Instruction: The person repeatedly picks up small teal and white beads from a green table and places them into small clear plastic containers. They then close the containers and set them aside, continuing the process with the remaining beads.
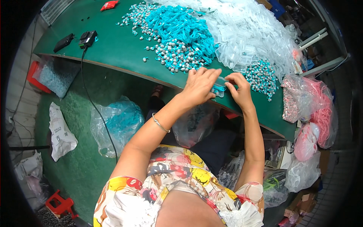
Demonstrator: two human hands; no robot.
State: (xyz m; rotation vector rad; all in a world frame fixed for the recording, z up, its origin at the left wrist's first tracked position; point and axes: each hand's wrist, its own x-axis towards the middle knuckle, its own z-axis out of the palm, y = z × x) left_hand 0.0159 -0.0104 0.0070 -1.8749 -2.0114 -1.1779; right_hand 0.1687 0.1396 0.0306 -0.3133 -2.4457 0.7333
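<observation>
At the table's near edge, my left hand (199, 86) grips a small clear plastic box (220, 93) with a bundle of turquoise cord (217, 88) inside. Its fingers lie across the box and its thumb is below. My right hand (241, 90) has curled fingers and pinches the box's right edge. Part of the box is hidden by the left fingers. Just beyond the hands lies a heap of turquoise cord loops (185, 28). Small grey-and-turquoise round pieces (177, 55) are piled on its near side, with another pile (261, 78) right of my right hand.
A large heap of clear plastic boxes (245, 30) covers the far right of the green table (117, 41). A black device (87, 39) with a cable sits at left. Bags of pink cord (319, 109) crowd the right end; a bag of turquoise material (123, 117) stands on the floor.
</observation>
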